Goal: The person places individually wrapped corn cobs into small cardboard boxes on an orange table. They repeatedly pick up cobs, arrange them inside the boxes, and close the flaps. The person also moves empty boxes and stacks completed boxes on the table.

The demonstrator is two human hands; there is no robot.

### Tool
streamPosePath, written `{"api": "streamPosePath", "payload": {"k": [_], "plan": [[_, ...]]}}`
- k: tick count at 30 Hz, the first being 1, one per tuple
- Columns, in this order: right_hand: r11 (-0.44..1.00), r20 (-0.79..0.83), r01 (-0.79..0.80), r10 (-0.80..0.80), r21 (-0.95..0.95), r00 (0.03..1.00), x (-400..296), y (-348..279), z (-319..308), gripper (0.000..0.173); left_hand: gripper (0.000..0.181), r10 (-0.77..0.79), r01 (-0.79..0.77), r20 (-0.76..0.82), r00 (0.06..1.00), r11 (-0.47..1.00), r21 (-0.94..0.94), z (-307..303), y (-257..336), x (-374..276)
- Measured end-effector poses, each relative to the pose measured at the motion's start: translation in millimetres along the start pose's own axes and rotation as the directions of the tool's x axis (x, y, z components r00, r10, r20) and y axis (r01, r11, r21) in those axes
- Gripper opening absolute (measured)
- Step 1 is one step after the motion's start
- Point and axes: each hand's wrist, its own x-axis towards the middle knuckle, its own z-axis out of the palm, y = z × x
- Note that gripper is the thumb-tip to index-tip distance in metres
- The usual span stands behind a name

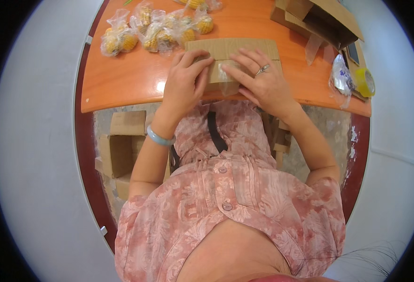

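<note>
A small cardboard box [223, 48] lies on the orange wooden table [126, 83] near its front edge, with its flaps closed along a seam. My left hand [186, 77] grips the left end, its fingertips on the top by the seam. A strip of clear tape [227, 86] crosses the seam and hangs down over the front side. My right hand [265, 81] lies over the right part of the box with fingers spread, the index fingertip at the tape. The right fingers are slightly blurred, and they hide part of the top.
Several corn cobs in clear plastic bags [159, 35] lie at the back left. An open cardboard box [319, 23] stands at the back right. Nearer are a crumpled plastic packet [341, 75] and a roll of yellow tape [365, 83]. Another open box [122, 155] is on the floor.
</note>
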Motion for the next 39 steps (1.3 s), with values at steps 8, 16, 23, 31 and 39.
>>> {"api": "streamPosePath", "payload": {"k": [8,16,23,31,39], "plan": [[0.787,-0.12,-0.347,0.465,0.509,0.877,45.2,24.9,13.1,0.016,0.021,-0.003,0.003,-0.036,0.999,1.0,-0.002,1.5,0.9,-3.3],[0.729,0.186,-0.635,0.607,0.257,0.773,72.1,58.0,26.3,0.027,0.017,0.016,-0.015,-0.04,0.999,0.999,0.035,1.7,0.0,-1.5],[0.803,0.066,-0.533,0.536,0.267,0.841,79.7,77.7,40.1,0.026,0.014,-0.089,0.076,0.07,0.994,0.983,0.166,-3.9,13.5,17.0],[0.967,-0.269,-0.242,0.254,0.077,0.929,78.8,74.8,34.4,0.021,0.012,0.206,-0.221,0.121,0.971,0.967,0.124,4.2,-9.5,44.2],[0.775,0.475,-0.446,0.215,0.448,0.853,62.2,84.2,15.7,0.053,0.014,-0.049,0.065,0.227,0.973,0.996,-0.062,14.3,-22.4,59.1]]}}
